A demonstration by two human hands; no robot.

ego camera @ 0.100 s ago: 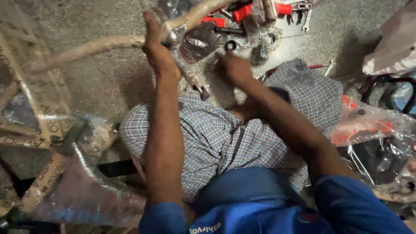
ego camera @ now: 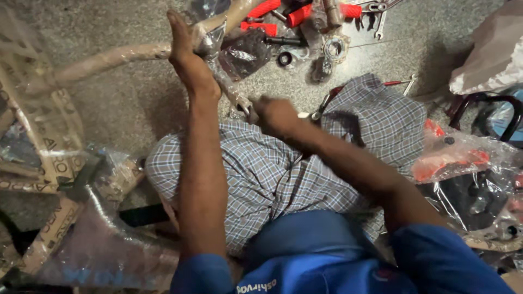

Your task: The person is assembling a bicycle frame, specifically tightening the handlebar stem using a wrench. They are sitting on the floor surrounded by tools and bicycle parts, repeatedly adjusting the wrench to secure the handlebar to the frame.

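Note:
My left hand grips a bicycle frame tube wrapped in tan paper and clear plastic, near the joint where several tubes meet. My right hand is closed around the lower end of a wrapped tube, just above my checked-cloth lap. What sits inside the right fist is hidden. A metal tool lies beside the right hand.
Red handlebar grips, spanners, bearing rings and black parts lie on the grey floor ahead. More wrapped frame parts stand at left. Plastic bags with red and black parts lie at right.
My right hand has slid slightly down the wrapped tube toward my lap. The left hand keeps its hold.

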